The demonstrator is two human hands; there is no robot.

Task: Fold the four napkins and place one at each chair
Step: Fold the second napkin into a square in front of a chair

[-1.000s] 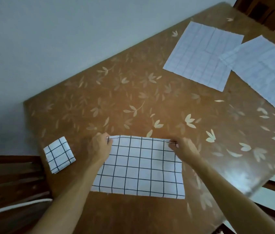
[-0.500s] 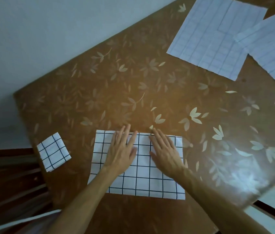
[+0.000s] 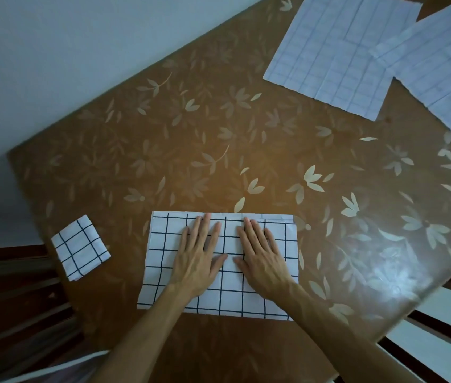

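Fingers of the left hand are lying straight and slightly spread, pressing flat on the half-folded napkin and gripping nothing. The right hand is doing the same just beside it, its own fingers stretched out toward the far edge of the cloth, while the two thumbs are nearly meeting in the middle. This white napkin with a dark grid is lying as a wide rectangle on the near part of the desk, its layers sitting slightly out of line at the far right corner. To its left and apart from it, near the desk's left edge, a small folded napkin is resting as a tilted square, close to a dark wooden chair. At the far right of the desk, the first open napkin and the second open napkin are lying spread flat, their edges overlapping. Slats of another chair are showing past the desk's near right edge.
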